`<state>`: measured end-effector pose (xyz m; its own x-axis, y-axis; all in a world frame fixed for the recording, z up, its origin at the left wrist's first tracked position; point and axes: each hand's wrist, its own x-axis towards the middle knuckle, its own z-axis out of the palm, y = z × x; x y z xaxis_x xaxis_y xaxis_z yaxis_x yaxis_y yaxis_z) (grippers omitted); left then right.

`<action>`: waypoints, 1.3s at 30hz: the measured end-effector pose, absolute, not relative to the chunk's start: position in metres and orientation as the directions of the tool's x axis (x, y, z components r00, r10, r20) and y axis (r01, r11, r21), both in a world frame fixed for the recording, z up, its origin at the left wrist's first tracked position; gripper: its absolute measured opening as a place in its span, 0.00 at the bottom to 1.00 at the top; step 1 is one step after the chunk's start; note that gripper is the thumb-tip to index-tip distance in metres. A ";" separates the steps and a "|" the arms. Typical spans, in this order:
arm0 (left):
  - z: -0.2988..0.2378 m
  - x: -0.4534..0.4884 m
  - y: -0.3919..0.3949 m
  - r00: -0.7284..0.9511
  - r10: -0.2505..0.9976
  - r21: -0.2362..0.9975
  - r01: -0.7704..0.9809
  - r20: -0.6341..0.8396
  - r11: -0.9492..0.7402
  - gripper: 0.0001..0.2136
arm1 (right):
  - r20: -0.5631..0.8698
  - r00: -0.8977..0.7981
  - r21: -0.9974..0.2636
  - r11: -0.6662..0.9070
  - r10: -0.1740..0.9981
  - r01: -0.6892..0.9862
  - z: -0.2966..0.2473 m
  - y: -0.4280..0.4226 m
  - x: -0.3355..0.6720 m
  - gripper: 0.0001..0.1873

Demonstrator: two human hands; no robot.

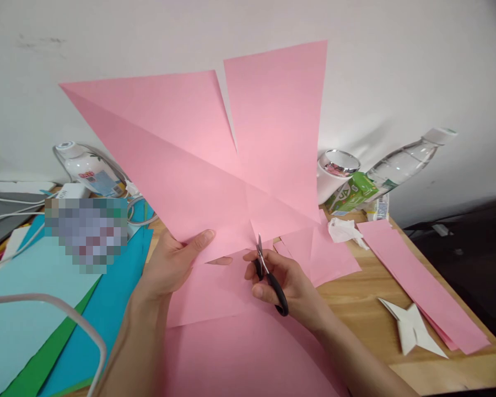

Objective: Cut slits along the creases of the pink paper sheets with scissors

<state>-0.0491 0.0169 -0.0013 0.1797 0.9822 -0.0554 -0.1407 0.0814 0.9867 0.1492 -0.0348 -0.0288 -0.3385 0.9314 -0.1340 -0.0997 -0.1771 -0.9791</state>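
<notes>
A large sheet of pink paper [169, 143] is held up off the table, with a diagonal crease across it. Slits run into it from its top and bottom edges. My left hand [176, 262] pinches its lower left edge, thumb in front. In my right hand [291, 281] is a pair of scissors [276, 292] with black handles, its blades pointing up at the slit in the sheet's lower edge. More pink paper [248, 353] lies below my hands.
Pink strips [417, 275] and a folded white paper star [414, 329] lie to the right. A clear bottle [409, 157], a green carton [351, 193] and a white cup [330, 176] stand behind. Coloured sheets [107, 325], a white cable [66, 311] and a white bottle [93, 171] are left.
</notes>
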 end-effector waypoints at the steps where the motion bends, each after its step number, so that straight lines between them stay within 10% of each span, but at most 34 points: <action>1: -0.001 -0.049 0.017 0.185 0.981 0.986 -0.140 -0.063 0.089 0.14 | -0.132 -0.341 -0.979 -0.176 0.931 -0.100 -0.029 -0.035 0.149 0.19; 39: 0.002 -0.048 0.015 0.162 0.982 0.982 -0.142 -0.101 0.125 0.17 | -0.128 -0.341 -0.984 -0.162 0.931 -0.073 -0.029 -0.036 0.150 0.19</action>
<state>-0.0481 0.0155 0.0018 0.1623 0.9815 -0.1012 -0.1419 0.1247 0.9820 0.1496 -0.0361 -0.0292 -0.3414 0.9312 -0.1277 -0.0729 -0.1617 -0.9841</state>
